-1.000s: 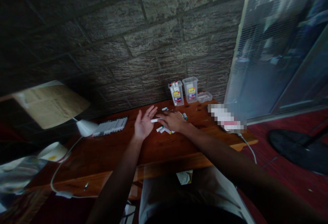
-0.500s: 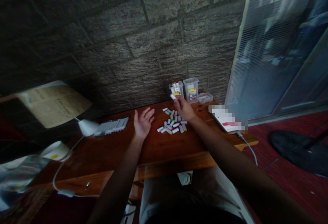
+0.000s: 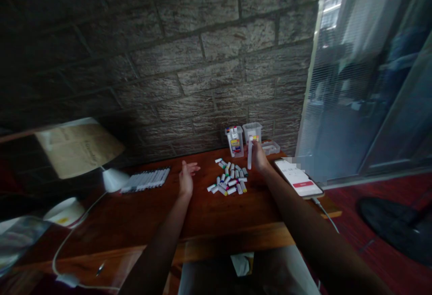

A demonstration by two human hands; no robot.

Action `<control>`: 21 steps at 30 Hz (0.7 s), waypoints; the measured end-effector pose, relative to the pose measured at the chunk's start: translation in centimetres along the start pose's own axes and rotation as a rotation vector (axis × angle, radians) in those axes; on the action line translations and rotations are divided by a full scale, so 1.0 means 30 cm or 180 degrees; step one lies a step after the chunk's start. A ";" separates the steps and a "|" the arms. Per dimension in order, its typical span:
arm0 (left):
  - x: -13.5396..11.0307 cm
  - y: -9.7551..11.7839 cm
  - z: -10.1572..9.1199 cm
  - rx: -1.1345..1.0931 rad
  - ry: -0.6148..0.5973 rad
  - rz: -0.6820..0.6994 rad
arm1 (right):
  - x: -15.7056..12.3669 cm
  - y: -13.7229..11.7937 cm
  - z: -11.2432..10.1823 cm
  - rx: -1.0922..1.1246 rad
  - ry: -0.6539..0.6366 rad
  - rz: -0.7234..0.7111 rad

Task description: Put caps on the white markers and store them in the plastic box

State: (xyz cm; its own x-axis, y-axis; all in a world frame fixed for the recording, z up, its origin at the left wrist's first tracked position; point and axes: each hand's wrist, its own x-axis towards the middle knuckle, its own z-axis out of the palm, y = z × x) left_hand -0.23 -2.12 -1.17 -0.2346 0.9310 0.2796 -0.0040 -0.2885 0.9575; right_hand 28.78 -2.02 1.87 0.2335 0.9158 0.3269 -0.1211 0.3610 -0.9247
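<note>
My right hand (image 3: 258,156) is closed around a slim white marker (image 3: 249,154), held nearly upright in front of the right clear tub (image 3: 253,128). Beside it stands another clear tub (image 3: 235,142) with several white, colour-tipped markers poking out of its top. Below my right hand lies a loose pile of short white marker caps (image 3: 231,182) with coloured ends. My left hand (image 3: 186,179) is over the tabletop, left of the pile, empty with its fingers loosely apart. Further left, white markers (image 3: 146,180) lie side by side in a row.
A clear lid (image 3: 270,147) lies right of the tubs. Nearer me on the right is a lit phone (image 3: 299,178) with a cable. A lamp (image 3: 81,146) and a white bowl (image 3: 65,211) stand on the left of the wooden table (image 3: 229,214), against a brick wall.
My right hand has moved right, from in front of the left tub to the right one, and the marker now stands more upright. My left hand has turned from palm up to sideways.
</note>
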 end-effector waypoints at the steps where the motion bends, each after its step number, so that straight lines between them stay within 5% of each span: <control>1: 0.001 -0.003 0.001 0.0120 0.0102 0.0088 | -0.005 -0.012 0.005 0.0278 0.0030 0.0003; 5: -0.005 -0.002 0.003 0.0440 0.0217 0.0397 | -0.037 -0.060 0.020 0.0965 -0.0151 0.0069; 21: -0.009 0.007 -0.006 0.1068 0.0246 0.0578 | -0.055 -0.077 0.052 0.0680 -0.0559 0.0444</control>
State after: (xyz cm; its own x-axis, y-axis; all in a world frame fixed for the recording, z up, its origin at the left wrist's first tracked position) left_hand -0.33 -2.47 -1.05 -0.2748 0.8483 0.4527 0.3595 -0.3460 0.8666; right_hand 27.17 -4.09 3.78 0.0325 0.9688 0.2457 -0.3447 0.2416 -0.9071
